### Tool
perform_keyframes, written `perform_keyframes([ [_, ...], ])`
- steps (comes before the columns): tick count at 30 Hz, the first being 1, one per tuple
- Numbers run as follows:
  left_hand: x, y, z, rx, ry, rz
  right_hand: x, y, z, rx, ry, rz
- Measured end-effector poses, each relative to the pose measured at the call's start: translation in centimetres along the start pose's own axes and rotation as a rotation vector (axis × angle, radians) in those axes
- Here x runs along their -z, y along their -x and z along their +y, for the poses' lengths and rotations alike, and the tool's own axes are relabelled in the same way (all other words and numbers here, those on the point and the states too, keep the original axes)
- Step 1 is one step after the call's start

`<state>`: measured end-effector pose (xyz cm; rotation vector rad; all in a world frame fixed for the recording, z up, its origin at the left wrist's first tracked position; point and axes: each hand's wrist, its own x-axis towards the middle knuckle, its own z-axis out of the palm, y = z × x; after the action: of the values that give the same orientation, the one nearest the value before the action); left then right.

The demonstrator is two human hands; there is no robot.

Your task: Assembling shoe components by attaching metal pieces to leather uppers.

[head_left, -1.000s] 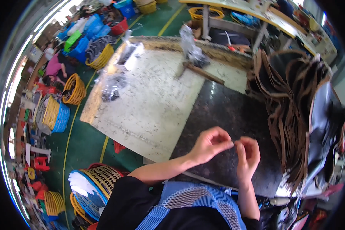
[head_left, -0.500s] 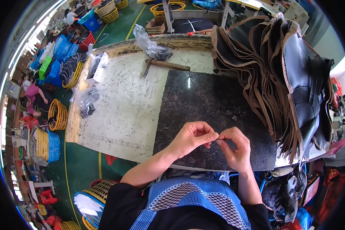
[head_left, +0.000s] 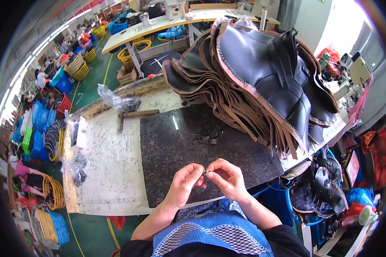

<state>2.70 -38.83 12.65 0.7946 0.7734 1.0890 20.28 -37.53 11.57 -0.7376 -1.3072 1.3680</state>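
Head view: we see fingers [head_left: 200, 173] of both hands pinched together on a small metal clip [head_left: 206, 173], held close over dark stone slab [head_left: 167, 141], prob. for sight. More clips [head_left: 205, 138] lie mid-slab; leather pieces [head_left: 261, 81] stacked right, hammer [head_left: 135, 115] beyond.

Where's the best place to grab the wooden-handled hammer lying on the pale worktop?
Grip the wooden-handled hammer mid-handle, coming from above. The handle lies flat and bare along the pale worktop; its head end sits near the clear plastic bag.
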Motion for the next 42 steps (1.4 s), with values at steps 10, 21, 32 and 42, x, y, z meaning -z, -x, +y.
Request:
perform_keyframes([
  [10,-2.7,0.0,-0.5,-0.418,-0.132,0.054,0.1,0.6,-1.4,0.023,-0.276,0.091],
  [21,-0.9,1.3,-1.6,-0.169,0.316,-0.102,-1.4,0.7,-1.3,-0.198,-0.448,-0.001],
  [32,1.2,3.5,-0.6,-0.18,-0.192,-0.092,-2.1,1.3,-2.0,-0.016,0.008,-0.117],
  [42,2.9,5.9,0.9,-0.15,-0.432,-0.051,-2.5,2.4,0.7,-0.347,-0.233,-0.151],
])
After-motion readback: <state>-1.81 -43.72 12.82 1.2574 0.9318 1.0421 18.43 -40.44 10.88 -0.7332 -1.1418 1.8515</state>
